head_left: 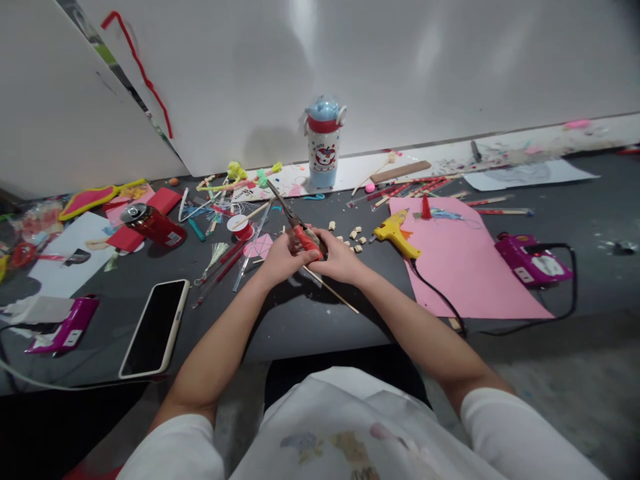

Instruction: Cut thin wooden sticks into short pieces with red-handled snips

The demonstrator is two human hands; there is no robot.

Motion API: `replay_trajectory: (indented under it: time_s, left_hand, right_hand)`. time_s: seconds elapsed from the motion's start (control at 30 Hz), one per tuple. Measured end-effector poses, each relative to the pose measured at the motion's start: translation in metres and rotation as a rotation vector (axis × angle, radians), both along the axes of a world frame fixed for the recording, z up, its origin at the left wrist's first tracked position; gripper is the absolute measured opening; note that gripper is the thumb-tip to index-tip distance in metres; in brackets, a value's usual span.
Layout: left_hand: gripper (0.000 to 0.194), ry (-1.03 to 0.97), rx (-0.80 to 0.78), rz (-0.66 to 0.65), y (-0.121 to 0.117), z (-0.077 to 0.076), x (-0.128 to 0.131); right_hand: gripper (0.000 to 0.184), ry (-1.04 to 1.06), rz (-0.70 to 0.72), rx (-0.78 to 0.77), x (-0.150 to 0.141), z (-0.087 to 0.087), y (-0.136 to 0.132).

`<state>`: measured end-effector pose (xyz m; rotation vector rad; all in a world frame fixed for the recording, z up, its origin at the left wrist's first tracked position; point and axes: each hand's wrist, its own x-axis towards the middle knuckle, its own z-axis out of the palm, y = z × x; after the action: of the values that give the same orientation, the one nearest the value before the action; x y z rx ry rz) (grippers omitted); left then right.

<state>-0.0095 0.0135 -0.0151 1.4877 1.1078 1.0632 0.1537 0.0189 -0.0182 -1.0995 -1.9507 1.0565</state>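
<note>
In front of me, above the middle of the table, my left hand and my right hand meet around a pair of scissors with red-orange handles. Its dark blades point up and to the left, away from me. Fingers of both hands are closed on the handles, and part of the grip is hidden. A thin wooden stick slants out below my hands toward the lower right; I cannot tell whether a finger touches it. Small pale wooden pieces lie just beyond my right hand. A red spool stands left of the blades.
A yellow glue gun rests partly on pink paper, its cord trailing toward the table's front edge. A bottle stands at the back. Leftward are a red can, a phone and a purple power strip; another power strip sits right.
</note>
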Motion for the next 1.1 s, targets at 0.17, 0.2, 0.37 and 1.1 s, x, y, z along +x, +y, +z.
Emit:
replay_trajectory:
  time_s: [0.17, 0.2, 0.37, 1.1]
  left_hand:
    - [0.072, 0.003, -0.005, -0.006, -0.002, 0.001, 0.000]
    - [0.072, -0.001, -0.002, -0.005, -0.002, 0.001, 0.000]
    - [0.069, -0.011, 0.006, 0.003, -0.001, 0.000, 0.000]
    - [0.046, 0.339, 0.344, 0.244, 0.002, 0.008, -0.018]
  right_hand:
    - [0.063, -0.030, -0.005, 0.036, 0.001, 0.005, -0.003]
    - [0.063, -0.033, -0.007, 0.042, 0.001, 0.006, -0.003]
    - [0.062, -0.063, -0.026, 0.057, 0.001, 0.007, -0.004]
    - [0.052, -0.153, -0.186, 0.025, 0.003, 0.007, 0.004]
